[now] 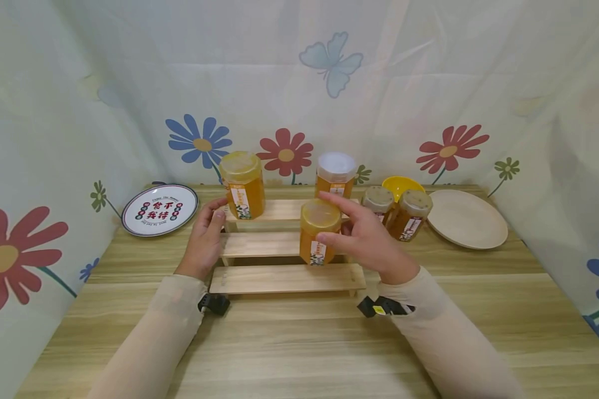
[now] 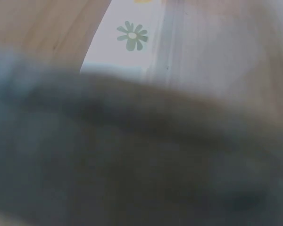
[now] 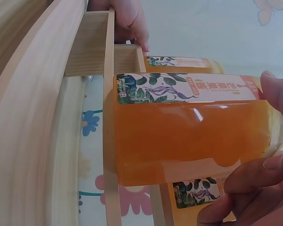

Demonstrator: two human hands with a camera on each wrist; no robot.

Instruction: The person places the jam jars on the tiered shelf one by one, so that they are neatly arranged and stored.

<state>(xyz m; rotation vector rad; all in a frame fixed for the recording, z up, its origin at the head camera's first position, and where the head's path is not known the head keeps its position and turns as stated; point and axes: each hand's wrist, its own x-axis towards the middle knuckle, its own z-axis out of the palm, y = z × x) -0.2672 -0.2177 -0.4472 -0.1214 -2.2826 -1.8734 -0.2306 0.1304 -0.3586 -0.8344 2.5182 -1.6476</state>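
Observation:
My right hand [image 1: 371, 238] holds a honey-coloured jar [image 1: 313, 244] by its yellow lid, thumb in front and fingers on the far side. In the right wrist view this jar [image 3: 193, 136] has its base against a shelf edge, at the middle tier. My left hand [image 1: 204, 238] grips the left end of the three-tier wooden rack [image 1: 287, 280], near the top shelf. Beside it, a yellow-lidded jar [image 1: 247, 199] stands on the top shelf's left. Another jar, white-lidded [image 1: 336, 169], stands at the right of that shelf, partly hidden by my right hand.
Two smaller jars [image 1: 413, 213] stand right of the rack, before a yellow bowl [image 1: 404, 185]. A beige plate [image 1: 469, 219] lies farther right. At the left lies a white plate [image 1: 160, 210] with red lettering. A flowered curtain [image 1: 259, 83] hangs behind. The left wrist view is mostly blocked by a dark blur.

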